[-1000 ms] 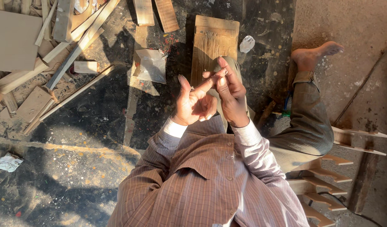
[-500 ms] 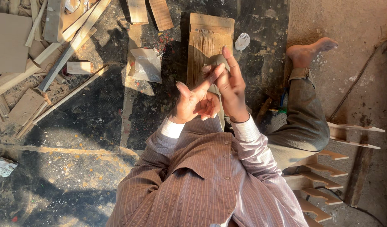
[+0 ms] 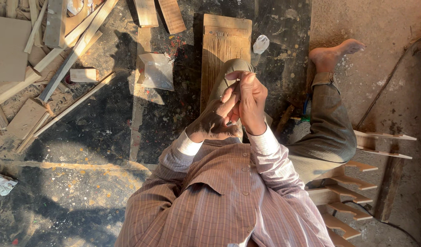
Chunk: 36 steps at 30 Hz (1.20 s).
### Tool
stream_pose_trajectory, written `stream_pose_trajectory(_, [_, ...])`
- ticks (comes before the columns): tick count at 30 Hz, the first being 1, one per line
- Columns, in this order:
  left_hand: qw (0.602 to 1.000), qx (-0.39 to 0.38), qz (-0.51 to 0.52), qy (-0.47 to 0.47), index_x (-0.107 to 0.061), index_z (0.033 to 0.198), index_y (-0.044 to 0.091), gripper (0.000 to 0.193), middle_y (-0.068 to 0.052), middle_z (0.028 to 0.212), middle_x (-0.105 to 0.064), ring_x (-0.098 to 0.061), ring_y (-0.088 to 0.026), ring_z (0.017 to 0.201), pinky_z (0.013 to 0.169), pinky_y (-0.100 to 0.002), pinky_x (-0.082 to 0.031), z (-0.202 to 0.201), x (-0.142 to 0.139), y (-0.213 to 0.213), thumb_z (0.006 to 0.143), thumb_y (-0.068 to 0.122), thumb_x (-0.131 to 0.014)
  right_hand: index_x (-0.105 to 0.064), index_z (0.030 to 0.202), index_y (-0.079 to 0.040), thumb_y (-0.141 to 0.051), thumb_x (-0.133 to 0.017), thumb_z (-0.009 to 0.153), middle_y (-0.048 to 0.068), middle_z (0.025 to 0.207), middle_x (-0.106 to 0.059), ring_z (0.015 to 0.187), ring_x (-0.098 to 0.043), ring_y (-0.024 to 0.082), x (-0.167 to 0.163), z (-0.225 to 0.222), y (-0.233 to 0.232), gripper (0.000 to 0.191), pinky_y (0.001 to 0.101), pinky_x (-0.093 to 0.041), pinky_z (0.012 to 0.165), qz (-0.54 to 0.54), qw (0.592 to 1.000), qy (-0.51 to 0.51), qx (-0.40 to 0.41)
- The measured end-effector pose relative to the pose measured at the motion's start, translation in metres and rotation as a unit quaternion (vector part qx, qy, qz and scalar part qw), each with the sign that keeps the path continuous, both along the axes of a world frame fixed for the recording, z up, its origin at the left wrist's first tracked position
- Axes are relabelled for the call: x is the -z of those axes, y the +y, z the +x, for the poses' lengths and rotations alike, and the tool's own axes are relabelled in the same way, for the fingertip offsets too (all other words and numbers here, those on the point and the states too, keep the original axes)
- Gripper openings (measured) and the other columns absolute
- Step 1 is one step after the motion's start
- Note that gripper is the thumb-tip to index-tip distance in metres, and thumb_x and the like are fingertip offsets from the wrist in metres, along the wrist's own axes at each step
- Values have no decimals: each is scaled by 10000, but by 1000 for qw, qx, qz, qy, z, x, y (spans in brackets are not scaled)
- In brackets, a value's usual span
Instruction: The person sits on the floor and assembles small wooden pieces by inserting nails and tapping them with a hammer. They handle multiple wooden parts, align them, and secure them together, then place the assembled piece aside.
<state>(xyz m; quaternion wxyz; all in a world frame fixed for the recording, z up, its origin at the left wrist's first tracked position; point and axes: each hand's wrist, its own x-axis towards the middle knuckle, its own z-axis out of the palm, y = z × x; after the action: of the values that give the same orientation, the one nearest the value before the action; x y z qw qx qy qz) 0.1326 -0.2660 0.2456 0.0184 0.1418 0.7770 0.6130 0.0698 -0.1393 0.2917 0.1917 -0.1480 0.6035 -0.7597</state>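
Hands have drawn together over the knee: left hand (image 3: 215,122), fingers no longer spread, now curls against the half-closed right hand (image 3: 250,101); whether either holds anything, I cannot tell; plank (image 3: 224,43) lies beyond

Clear plastic bag (image 3: 155,71) on floor, upper left.

A woodworking shop: wood offcuts (image 3: 59,59), a plank (image 3: 224,55), sawdust-strewn floor (image 3: 82,196).

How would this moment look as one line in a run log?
left hand: pressed against right hand | right hand: fingers raised | held item: cannot tell | ahead: wooden board
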Motion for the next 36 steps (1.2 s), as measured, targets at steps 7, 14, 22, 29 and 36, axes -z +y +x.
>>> stream_pose_trajectory(7, [987,-23,112,112,-112,1657,-36,1264,-224,1477,-466,-511,-244,1185,1043,-405,-445,-1,-22,-12,892,951,-306,-318,1545,9,-328,-506,1144,132,1052,-636,829,-589,150,-5,6,1,556,224,-501,735,-21,986,144,-79])
stream_pose_trajectory(14, [996,26,62,55,-151,1626,-34,1291,-193,1433,-480,-574,-162,758,680,-287,-501,-5,-8,-2,838,961,-386,-653,1038,39,-452,-428,1161,122,773,-695,609,-664,193,35,-15,3,554,274,-535,545,-80,996,20,41])
stream_pose_trajectory(22, [889,157,415,-112,-418,1507,-65,1334,-21,782,-546,-430,-92,626,568,-234,-345,-8,27,-20,758,1024,-233,-587,1404,-11,-403,-488,1126,124,1076,-707,1007,-681,185,21,-29,22,491,331,-550,946,-169,981,-52,-78])
stream_pose_trajectory(29, [830,172,497,-185,-624,1191,140,978,-23,650,-539,-604,-189,582,439,-302,-414,-24,49,-7,683,944,-396,-511,1517,-36,-259,-797,1006,103,1327,-669,1194,-645,150,-11,-24,22,626,304,-519,1080,-72,963,161,-205])
stream_pose_trajectory(36, [847,171,466,-188,-640,944,-4,983,-114,732,-667,-565,-179,557,457,-284,-418,-24,54,-6,768,940,-428,-759,1072,-4,-114,-820,944,89,985,-754,877,-717,164,-11,-14,16,179,285,-561,809,28,950,298,-87])
